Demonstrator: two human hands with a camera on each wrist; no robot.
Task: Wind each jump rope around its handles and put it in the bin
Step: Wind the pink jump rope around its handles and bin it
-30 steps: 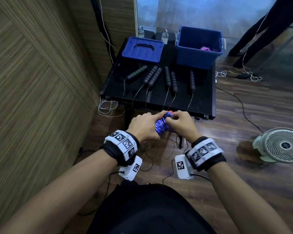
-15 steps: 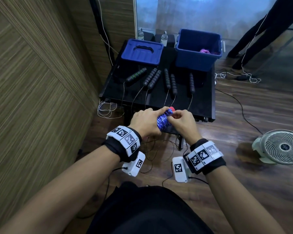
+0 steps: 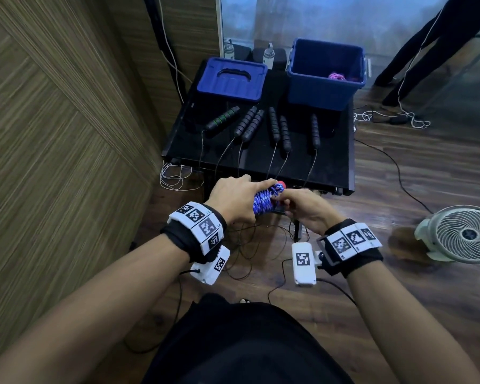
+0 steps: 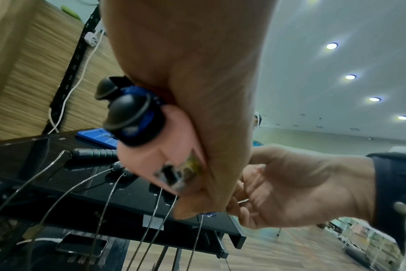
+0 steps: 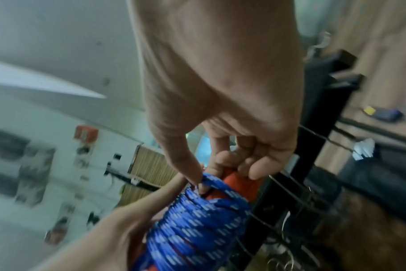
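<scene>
A blue-and-white jump rope (image 3: 264,201) is wound in a thick bundle around its red handles, held in the air just before the black table's near edge. My left hand (image 3: 234,199) grips the bundle around its middle; the handles' black end caps (image 4: 125,110) stick out below my palm. My right hand (image 3: 302,205) pinches a loop of the rope (image 5: 214,183) at the bundle's top end, beside the red handle tip (image 5: 238,183). The open blue bin (image 3: 326,74) stands at the table's far right with a pink rope (image 3: 336,76) inside.
Several black-handled jump ropes (image 3: 277,131) lie in a row on the black table (image 3: 333,162), their thin cords hanging over its near edge. The blue bin lid (image 3: 232,79) lies far left. A white fan (image 3: 467,234) sits on the floor at right; a person's legs (image 3: 427,42) stand behind.
Both hands stayed at the bundle and drifted slightly up toward the table edge. The right hand's fingers shifted to the bundle's top end, working the rope there.
</scene>
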